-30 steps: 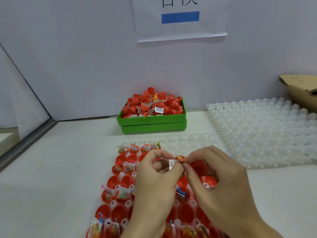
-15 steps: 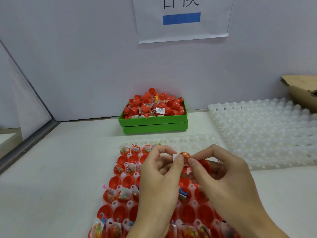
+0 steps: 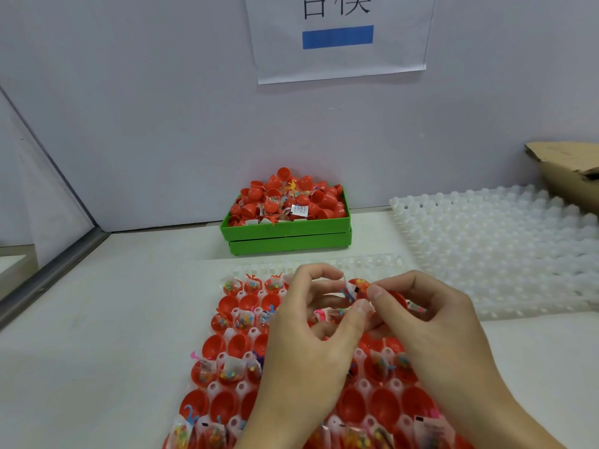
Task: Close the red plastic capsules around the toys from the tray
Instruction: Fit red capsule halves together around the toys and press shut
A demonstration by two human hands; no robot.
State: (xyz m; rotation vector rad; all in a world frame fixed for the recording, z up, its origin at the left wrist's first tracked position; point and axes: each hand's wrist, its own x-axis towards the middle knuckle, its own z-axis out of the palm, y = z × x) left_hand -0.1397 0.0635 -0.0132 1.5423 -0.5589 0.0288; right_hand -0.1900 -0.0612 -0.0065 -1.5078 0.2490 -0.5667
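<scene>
Left hand (image 3: pixel 311 345) and right hand (image 3: pixel 431 322) raised together above the near tray (image 3: pixel 382 262), fingertips meeting over its far rows. Pinched between the left thumb and the right thumb and forefinger: a small clear toy packet (image 3: pixel 351 291) with a white printed edge, pressed against a red capsule half (image 3: pixel 397 298). Capsule half cupped in the curled right fingers, mostly hidden behind the thumb; whether the packet sits fully inside cannot be told. Left fingers curled, index arched above the packet.

Below the hands: translucent white tray with rows of red capsule halves (image 3: pixel 214 346) seated open side up, alternating with rows of bagged toys (image 3: pixel 227 374) holding coloured beads. Far rows of this tray without capsules.

At the far edge of the white table (image 3: pixel 97 351), against the wall: a green bin (image 3: pixel 285 230) heaped with red capsules (image 3: pixel 304 184) and loose toy packets. To the right: a second white dimpled tray (image 3: pixel 499 241), with the corner of a cardboard box (image 3: pixel 570 170) behind it. On the wall above: a white paper sign (image 3: pixel 340 37) with black characters and a blue bar.
</scene>
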